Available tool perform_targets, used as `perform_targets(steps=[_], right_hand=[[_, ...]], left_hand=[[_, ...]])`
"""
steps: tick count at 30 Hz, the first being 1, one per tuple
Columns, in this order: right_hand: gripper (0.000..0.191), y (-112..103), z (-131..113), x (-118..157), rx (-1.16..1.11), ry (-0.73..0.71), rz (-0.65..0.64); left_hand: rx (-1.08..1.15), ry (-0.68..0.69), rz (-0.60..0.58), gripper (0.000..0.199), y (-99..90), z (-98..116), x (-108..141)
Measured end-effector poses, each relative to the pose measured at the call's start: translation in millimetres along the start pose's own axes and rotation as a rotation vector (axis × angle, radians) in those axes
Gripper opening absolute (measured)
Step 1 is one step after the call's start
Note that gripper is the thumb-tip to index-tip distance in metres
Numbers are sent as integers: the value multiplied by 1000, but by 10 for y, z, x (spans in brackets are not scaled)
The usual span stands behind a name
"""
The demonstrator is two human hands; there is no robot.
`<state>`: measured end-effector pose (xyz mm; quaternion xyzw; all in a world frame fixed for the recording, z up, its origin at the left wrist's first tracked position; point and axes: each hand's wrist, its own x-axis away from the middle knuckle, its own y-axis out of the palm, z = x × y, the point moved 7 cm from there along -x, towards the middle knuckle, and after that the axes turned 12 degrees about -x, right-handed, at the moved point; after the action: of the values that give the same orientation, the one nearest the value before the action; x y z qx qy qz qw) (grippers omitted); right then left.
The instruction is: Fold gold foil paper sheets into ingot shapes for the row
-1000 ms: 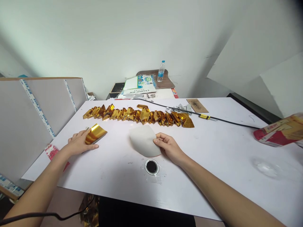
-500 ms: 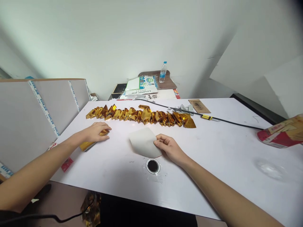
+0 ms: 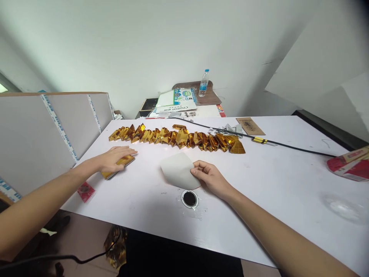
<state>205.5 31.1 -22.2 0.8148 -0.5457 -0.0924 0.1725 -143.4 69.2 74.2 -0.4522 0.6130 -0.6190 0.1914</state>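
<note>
My right hand (image 3: 211, 177) pinches the right edge of a sheet of paper (image 3: 179, 171), whose plain whitish side faces up, tilted over the white table (image 3: 253, 200). To the left, my left hand (image 3: 115, 158) lies with fingers stretched out over a stack of gold foil paper (image 3: 127, 160), hiding part of it. Across the table behind both hands runs a long row of folded gold foil pieces (image 3: 182, 137), pressed close together.
A round black cable hole (image 3: 190, 199) sits in front of the sheet. Farther back are a black cable (image 3: 296, 150), a brown card (image 3: 250, 126) and a water bottle (image 3: 203, 83). Left lies a small red packet (image 3: 85, 191); at right, a red package (image 3: 350, 164).
The view has shifted slightly, so the table's things appear a little farther right. My left hand's fingers have straightened, baring more of the gold stack. The right hand still holds the sheet.
</note>
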Motion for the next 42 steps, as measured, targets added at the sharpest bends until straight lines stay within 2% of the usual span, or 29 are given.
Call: perform_targets(steps=[3, 5, 8, 14, 19, 22, 26, 31, 34, 36, 37, 39, 41, 42], right_hand=[[47, -10, -14, 8, 35, -10, 12], [48, -6, -25, 12, 48, -15, 10], [48, 3, -38, 15, 50, -17, 7], [47, -16, -10, 12, 53, 4, 26], [48, -9, 2, 3, 39, 1, 9], [48, 6, -19, 5, 32, -4, 1], [48, 26, -60, 17, 48, -11, -4], [47, 27, -60, 16, 36, -4, -7], [47, -3, -41, -1, -4, -6, 24], [50, -22, -29, -15, -60, -9, 45], [51, -29, -30, -21, -93, -15, 53], [52, -37, -46, -30, -163, -38, 60], [51, -45, -83, -32, -221, -76, 60], [50, -51, -107, -30, -239, -97, 61]], left_hand=[[-139, 69, -120, 115, 6, -9, 70], [-240, 134, -180, 122, 9, -12, 103], [-298, 202, -228, 123, 16, -43, 121], [-130, 218, -181, 111, 57, -105, 95], [-177, 284, -152, 128, 94, -54, 78], [-218, 313, -122, 128, 64, -43, 54], [-230, 313, -124, 126, 46, -37, 32], [-225, 281, -193, 129, 76, -40, 47], [-285, 205, -207, 126, -76, -112, 35], [-331, 143, -134, 123, -329, -114, -4], [-334, 104, -57, 118, -495, -81, -34], [-272, 47, 175, 92, -838, 100, -96], [-56, -4, 392, 68, -1040, 385, -172], [129, -45, 485, 68, -1061, 529, -227]])
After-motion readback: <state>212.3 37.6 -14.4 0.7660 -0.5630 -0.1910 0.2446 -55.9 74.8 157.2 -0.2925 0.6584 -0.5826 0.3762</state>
